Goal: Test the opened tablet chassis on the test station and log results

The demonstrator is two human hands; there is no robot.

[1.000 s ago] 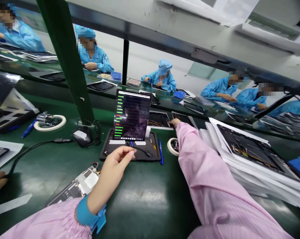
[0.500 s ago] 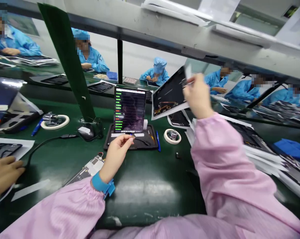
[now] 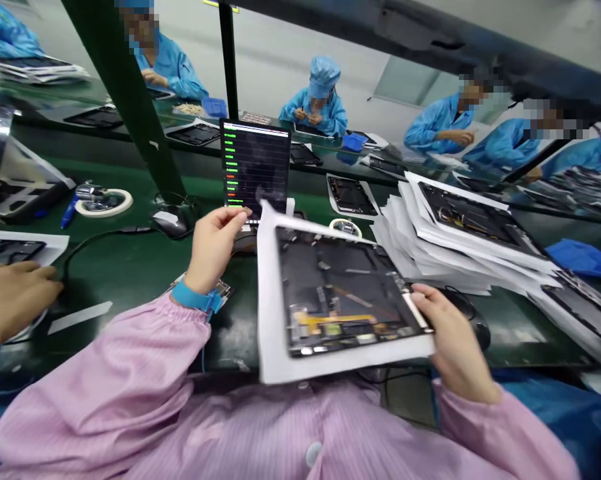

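Observation:
My right hand [image 3: 453,340] grips the right edge of an opened tablet housing [image 3: 340,287] together with the white sheet [image 3: 270,320] beneath it. Black inside, with orange flex cables and small boards along its near edge, the housing is tilted above the front of the bench. My left hand [image 3: 215,243] is closed in a pinch in front of the lit tablet screen [image 3: 258,167]; what its fingertips hold is too small to make out. Green and red text lines run down that upright screen. A circuit board [image 3: 223,290] lies partly hidden behind my left wrist.
On the right stands a stack of housings on white sheets [image 3: 430,247], with a blue cloth-like item [image 3: 585,259] beyond. A mouse [image 3: 173,221], a tape roll [image 3: 105,203] and a blue pen [image 3: 69,212] lie left. Another person's hand [image 3: 18,297] rests at far left.
My right hand has brought the housing and its sheet from the raised back right down towards me, turning it flatter. My left hand stays pinched by the screen. The view has tipped down.

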